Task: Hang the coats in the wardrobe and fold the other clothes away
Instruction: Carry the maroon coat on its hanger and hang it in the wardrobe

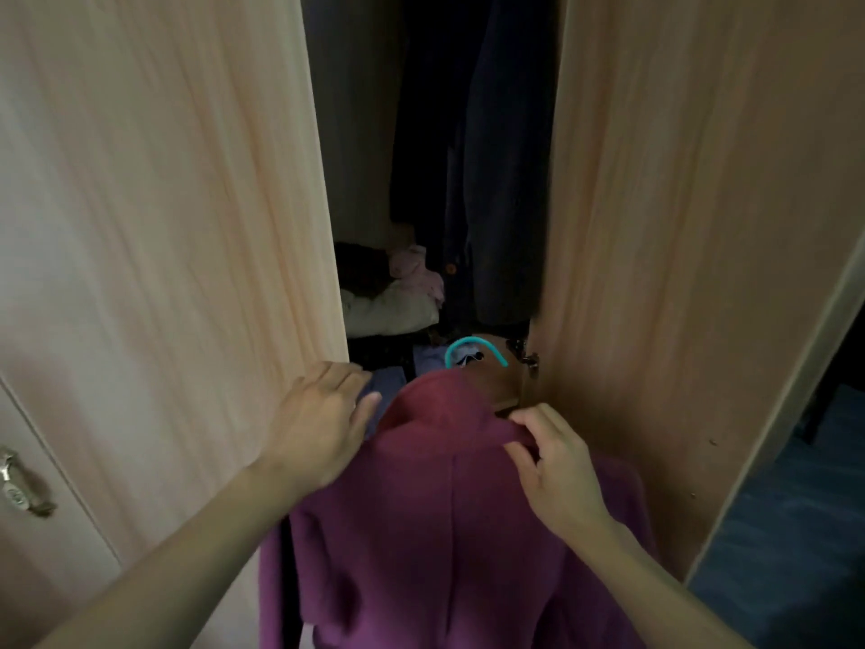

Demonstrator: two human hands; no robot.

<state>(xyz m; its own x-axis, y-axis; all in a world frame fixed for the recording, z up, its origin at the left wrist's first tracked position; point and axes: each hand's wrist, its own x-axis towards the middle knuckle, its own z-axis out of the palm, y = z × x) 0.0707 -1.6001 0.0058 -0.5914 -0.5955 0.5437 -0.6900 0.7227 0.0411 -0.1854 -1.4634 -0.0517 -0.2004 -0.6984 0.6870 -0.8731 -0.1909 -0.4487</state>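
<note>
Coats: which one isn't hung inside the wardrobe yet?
The magenta coat, held outside the wardrobe, with the right hand pinching its collar. The dark coats hang inside.

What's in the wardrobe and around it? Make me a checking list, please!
Surface: nothing seen.
Job's things: purple coat in front of the open wardrobe, teal hanger hook above its collar; dark coats hang inside.
Clutter: heaped clothes inside, low on the left.
Hands: left hand open by the coat's shoulder; right hand pinches the collar.
Cables: nothing seen.
Surroundings: left door, right door, blue floor.
</note>
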